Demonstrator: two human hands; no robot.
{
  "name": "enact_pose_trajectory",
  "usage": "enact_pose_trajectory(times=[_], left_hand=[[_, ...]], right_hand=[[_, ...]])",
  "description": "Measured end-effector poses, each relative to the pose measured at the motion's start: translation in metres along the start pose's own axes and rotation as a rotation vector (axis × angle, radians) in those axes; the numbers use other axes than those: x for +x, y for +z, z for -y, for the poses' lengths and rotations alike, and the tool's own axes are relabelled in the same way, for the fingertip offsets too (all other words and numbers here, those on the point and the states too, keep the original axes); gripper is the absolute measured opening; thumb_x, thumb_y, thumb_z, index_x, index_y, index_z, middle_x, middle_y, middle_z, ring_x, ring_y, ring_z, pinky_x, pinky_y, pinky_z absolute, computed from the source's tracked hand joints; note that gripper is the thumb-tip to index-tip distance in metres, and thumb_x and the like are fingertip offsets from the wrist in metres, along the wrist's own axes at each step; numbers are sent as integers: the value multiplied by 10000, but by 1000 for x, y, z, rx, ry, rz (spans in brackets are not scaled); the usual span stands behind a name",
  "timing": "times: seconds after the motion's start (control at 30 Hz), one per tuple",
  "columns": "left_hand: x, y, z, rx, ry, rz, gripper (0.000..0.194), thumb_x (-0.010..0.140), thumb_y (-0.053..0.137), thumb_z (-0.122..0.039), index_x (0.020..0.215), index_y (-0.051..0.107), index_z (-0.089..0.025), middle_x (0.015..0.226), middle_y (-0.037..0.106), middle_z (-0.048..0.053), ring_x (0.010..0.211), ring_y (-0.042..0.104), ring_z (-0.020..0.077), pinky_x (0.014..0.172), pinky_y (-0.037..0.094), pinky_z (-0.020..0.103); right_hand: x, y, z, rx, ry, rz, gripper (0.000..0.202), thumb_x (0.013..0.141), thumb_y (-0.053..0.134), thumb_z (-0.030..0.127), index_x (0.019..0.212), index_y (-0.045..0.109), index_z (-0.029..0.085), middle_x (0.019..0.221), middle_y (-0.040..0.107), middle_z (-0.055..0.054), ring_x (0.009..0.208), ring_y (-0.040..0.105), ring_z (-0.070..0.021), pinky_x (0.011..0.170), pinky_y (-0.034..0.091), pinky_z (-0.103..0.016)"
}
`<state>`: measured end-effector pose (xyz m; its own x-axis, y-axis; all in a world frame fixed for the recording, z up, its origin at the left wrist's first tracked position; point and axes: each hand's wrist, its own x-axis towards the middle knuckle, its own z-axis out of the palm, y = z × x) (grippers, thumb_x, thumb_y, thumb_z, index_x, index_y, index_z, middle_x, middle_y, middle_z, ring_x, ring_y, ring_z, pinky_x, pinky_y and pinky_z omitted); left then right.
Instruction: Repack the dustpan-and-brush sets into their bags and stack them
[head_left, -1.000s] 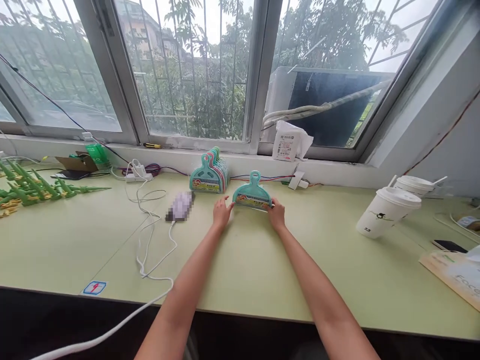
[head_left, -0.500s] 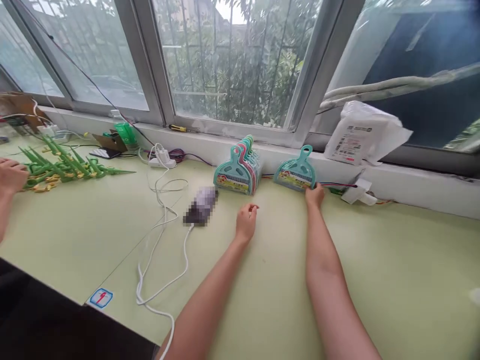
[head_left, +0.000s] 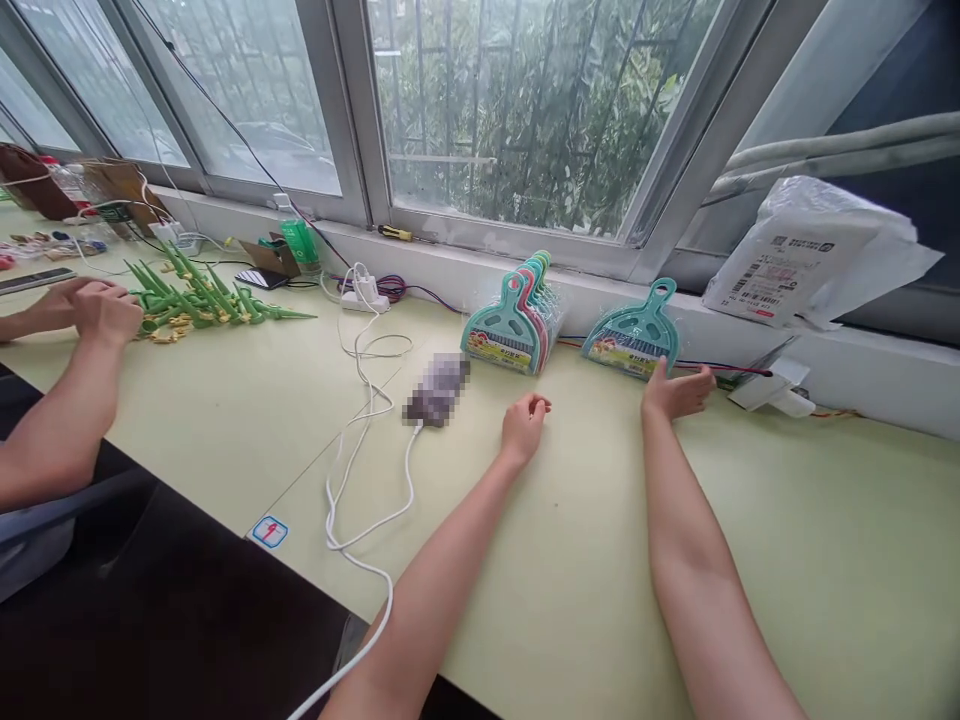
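Note:
A teal dustpan and brush set (head_left: 634,335) in clear wrap leans upright against the low wall below the window. At its lower right edge is my right hand (head_left: 675,392), fingers spread to the right and nothing gripped. Several similar sets, teal, pink and green, stand in a row (head_left: 506,325) further left, one behind another. My left hand (head_left: 523,425) rests on the table just in front of that row, its fingers curled together with nothing visible in them.
A blurred phone-like object (head_left: 436,390) lies on the table (head_left: 570,560) with a white cable (head_left: 405,510). A white package (head_left: 810,255) sits on the sill at right. Far left, another person's hands (head_left: 105,310) are beside green spiky pieces (head_left: 195,295).
My right hand has opened its fingers away from the single dustpan set. The view has shifted left, showing more of the other person's arms. My left hand stays curled on the table.

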<state>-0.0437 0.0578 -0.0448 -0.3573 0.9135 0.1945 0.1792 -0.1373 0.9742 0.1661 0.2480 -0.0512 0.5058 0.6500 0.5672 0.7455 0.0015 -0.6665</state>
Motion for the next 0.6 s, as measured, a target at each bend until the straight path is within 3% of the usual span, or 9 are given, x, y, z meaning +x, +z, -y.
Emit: enact_pose_trajectory(times=[0.07,0.13,0.2,0.3,0.37,0.43,0.5,0.6], left_hand=[[1,0,1,-12,4,-20,198,869,439,-235,812,624,-198,856,700,65,844,655,174,778,490,300],[1,-1,1,-20,9,-45,205,871,434,-236,812,625,-196,855,700,66,836,654,174,780,489,302],[2,-2,0,-26,14,-74,214,877,425,-235,817,625,-190,846,700,69,826,654,173,779,484,302],[2,-6,-4,-16,34,-147,220,890,409,-240,836,616,-188,831,696,62,787,647,167,769,474,297],[1,-10,-8,2,52,-230,229,900,393,-250,836,605,-194,840,690,60,783,636,166,772,466,293],[1,-15,-11,25,55,-342,231,906,379,-252,839,594,-198,880,682,66,815,624,169,794,455,291],[1,-19,-12,35,39,-434,224,904,373,-240,866,590,-197,914,675,75,842,616,171,810,445,288],[3,-21,-11,-5,9,-468,227,902,366,-232,897,589,-190,913,673,78,829,615,168,796,441,281]], right_hand=[[-18,-17,19,-3,-51,-121,374,891,416,411,1190,370,190,1270,408,-248,1222,403,-384,919,341,-583],[-40,-27,41,34,-208,-103,290,905,381,362,1132,435,190,1208,478,-208,1215,417,-346,945,327,-540],[-66,-28,65,109,-397,61,248,908,360,336,1057,490,187,1099,561,-157,1136,480,-300,956,322,-488],[-108,-17,99,232,-560,421,280,904,377,401,985,542,190,945,624,-93,932,556,-242,886,365,-396],[-131,-9,119,284,-549,584,327,881,421,463,1017,548,194,953,640,-82,874,567,-229,832,382,-366],[-147,-3,133,313,-484,631,362,865,441,498,1042,539,198,971,647,-80,857,570,-227,813,383,-357],[-154,-1,143,339,-399,603,382,859,446,514,1068,516,202,962,647,-77,862,568,-231,818,380,-357],[-153,0,148,377,-280,458,390,867,440,502,1107,467,195,1016,606,-100,944,541,-242,842,381,-356]])
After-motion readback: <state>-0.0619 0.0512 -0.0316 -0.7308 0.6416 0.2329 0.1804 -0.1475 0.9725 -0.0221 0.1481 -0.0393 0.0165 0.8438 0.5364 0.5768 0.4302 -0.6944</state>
